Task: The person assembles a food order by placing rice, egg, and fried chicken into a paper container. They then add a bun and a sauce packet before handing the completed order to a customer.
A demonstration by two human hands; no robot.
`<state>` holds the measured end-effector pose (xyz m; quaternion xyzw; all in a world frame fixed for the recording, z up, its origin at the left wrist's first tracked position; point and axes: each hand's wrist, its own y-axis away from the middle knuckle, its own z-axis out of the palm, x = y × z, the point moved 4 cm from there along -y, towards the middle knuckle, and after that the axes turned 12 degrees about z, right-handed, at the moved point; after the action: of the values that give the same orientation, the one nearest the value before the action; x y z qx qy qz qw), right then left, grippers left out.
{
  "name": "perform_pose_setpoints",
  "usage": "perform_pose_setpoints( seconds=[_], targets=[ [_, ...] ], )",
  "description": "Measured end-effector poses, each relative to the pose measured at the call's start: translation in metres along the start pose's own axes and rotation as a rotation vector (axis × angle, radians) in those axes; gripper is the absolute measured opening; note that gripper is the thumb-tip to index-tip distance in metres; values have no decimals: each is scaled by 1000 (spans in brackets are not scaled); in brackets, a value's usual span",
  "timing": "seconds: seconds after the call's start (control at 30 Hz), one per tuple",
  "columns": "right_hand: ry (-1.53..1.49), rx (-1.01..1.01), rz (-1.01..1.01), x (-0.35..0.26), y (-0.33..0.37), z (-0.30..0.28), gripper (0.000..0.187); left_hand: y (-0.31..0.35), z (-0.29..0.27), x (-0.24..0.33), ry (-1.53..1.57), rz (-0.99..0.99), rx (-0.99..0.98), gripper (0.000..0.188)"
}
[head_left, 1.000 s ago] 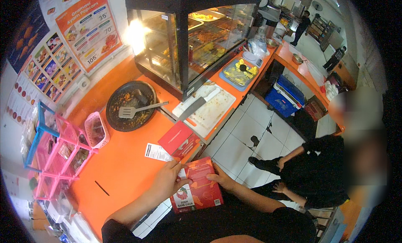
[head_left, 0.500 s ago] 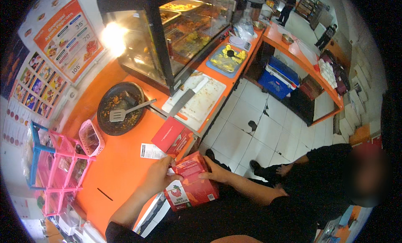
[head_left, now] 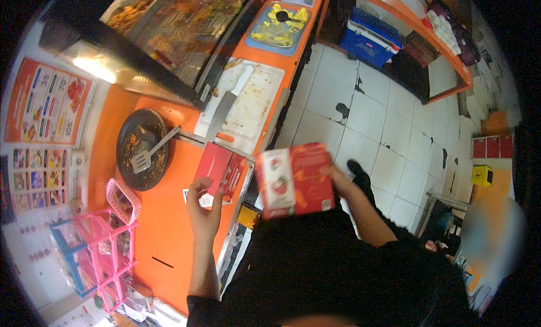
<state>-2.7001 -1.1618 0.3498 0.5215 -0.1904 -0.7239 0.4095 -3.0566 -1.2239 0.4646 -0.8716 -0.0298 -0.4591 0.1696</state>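
My right hand (head_left: 339, 181) grips a red food carton (head_left: 313, 177) with a white panel by its right edge. The carton is held in front of my body, past the counter's edge, and is a little blurred. Over the orange counter, my left hand (head_left: 204, 202) has its thumb and fingers apart. Its fingertips are at the near edge of a second red carton (head_left: 214, 164) lying on the counter; whether they touch it I cannot tell. A white printed slip (head_left: 197, 198) lies partly under that carton and my left hand.
Beyond the cartons, a knife (head_left: 228, 104) rests on a white cutting board (head_left: 262, 104). A black pan (head_left: 128, 136) with a slotted spatula (head_left: 143, 159) sits to the left, near a pink rack (head_left: 107, 228). A glass food display (head_left: 186, 31) stands at the back.
My left hand has let go of the held carton and moved to the one on the counter. My right hand has carried its carton up and to the right. The view has shifted.
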Motion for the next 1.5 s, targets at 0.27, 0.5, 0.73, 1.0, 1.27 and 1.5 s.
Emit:
perform_pose_setpoints(
  seconds=[0.27, 0.5, 0.73, 1.0, 1.27, 1.5],
  targets=[
    [352, 764, -151, -68, -203, -224, 87, -45, 139, -13, 175, -245, 99, 16],
    [401, 533, -69, -102, -466, -255, 93, -151, 270, 17, 88, -316, 46, 21],
    [-133, 266, 249, -141, -522, -251, 43, -186, 281, 55, 20, -437, 316, 23],
    [-27, 685, -1219, -529, -357, -128, 22, -198, 283, 93, 51, -410, 609, 21],
    [1113, 347, -1778, -865, -144, 271, 67, -212, 296, 116, 69, -300, 710, 21],
    [1653, 715, -1410, -932, -225, 360, 107, -182, 292, 122, 44, -397, 878, 26]
  ],
)
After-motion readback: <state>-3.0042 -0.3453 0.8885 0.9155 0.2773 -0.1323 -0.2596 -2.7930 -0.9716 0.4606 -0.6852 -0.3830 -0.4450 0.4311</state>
